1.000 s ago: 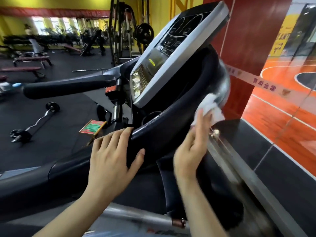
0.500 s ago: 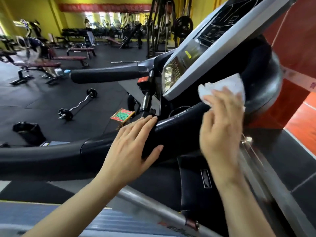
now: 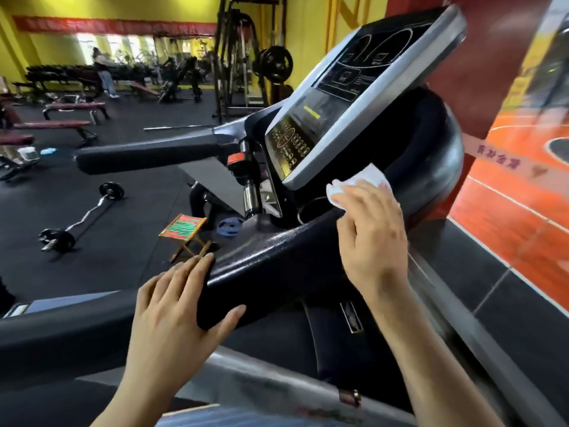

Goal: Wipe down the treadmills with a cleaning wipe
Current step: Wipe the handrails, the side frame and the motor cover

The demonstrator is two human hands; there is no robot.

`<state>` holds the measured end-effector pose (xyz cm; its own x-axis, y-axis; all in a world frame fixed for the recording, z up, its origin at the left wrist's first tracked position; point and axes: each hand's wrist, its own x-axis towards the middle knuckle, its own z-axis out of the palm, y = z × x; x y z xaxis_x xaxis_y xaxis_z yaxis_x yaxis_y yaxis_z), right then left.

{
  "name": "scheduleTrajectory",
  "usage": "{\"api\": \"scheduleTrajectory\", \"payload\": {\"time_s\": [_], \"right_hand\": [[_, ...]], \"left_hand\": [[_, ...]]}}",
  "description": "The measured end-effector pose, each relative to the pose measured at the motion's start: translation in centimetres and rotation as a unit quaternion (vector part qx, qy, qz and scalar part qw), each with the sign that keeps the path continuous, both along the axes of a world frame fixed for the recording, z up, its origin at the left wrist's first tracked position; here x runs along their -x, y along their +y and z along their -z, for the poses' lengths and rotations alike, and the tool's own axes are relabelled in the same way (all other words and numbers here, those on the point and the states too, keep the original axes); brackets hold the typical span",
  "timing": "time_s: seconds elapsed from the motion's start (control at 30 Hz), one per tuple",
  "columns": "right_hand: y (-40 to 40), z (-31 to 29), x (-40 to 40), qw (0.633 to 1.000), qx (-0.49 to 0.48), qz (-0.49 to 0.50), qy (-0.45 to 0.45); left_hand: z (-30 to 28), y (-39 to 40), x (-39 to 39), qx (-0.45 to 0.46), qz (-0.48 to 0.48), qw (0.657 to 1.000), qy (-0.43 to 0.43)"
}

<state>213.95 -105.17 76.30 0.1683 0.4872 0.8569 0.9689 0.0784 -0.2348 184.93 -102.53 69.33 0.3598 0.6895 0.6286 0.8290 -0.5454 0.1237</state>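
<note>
- The person's right hand [image 3: 371, 232] presses a crumpled white cleaning wipe [image 3: 357, 183] onto the black padded front handrail of the treadmill [image 3: 277, 260], just below the tilted grey-framed console panel [image 3: 354, 97]; the fingers lie fairly straight over the wipe, pinning it flat, not gripping it.
- The left hand [image 3: 175, 315] rests on the same rail further left, fingers straight and thumb spread apart along the near face (probably to steady the body while the other arm reaches).
- The wipe covers only a small patch, so much of the rail and the console likely remain to be wiped.
- A curl barbell with black plates [image 3: 81, 217] and a small folding stool with a green-and-red woven seat [image 3: 183, 228] sit on the dark floor beyond.
</note>
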Motion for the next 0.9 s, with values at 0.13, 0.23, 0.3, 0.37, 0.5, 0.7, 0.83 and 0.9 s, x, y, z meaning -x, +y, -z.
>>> {"api": "scheduleTrajectory", "payload": {"time_s": [0.13, 0.23, 0.3, 0.37, 0.5, 0.7, 0.83, 0.9], "right_hand": [[0.2, 3.3, 6.5, 0.998, -0.01, -0.047, 0.05], [-1.0, 8.0, 13.8, 0.991, 0.033, -0.128, 0.002], [-1.6, 10.4, 16.7, 0.991, 0.03, -0.127, 0.017], [-1.4, 10.6, 16.8, 0.992, -0.007, -0.099, 0.083], [0.8, 7.4, 12.4, 0.953, -0.156, 0.0, 0.261], [1.5, 6.4, 14.2, 0.879, -0.234, 0.006, 0.415], [0.0, 10.2, 23.2, 0.88, -0.191, -0.038, 0.433], [0.3, 8.7, 20.9, 0.877, -0.199, -0.029, 0.436]], "left_hand": [[0.2, 0.6, 1.1, -0.011, 0.044, 0.999, 0.001], [0.2, 1.4, 2.2, -0.026, 0.093, 0.995, 0.005], [0.4, 2.2, 3.2, -0.035, 0.121, 0.992, 0.021], [0.5, 2.5, 3.8, -0.042, 0.137, 0.989, 0.037], [0.7, 2.6, 4.0, -0.041, 0.14, 0.988, 0.055], [0.5, 3.0, 4.4, -0.03, 0.144, 0.985, 0.087], [0.6, 2.8, 4.5, -0.027, 0.144, 0.985, 0.092], [0.7, 2.9, 4.5, -0.033, 0.149, 0.985, 0.087]]}}
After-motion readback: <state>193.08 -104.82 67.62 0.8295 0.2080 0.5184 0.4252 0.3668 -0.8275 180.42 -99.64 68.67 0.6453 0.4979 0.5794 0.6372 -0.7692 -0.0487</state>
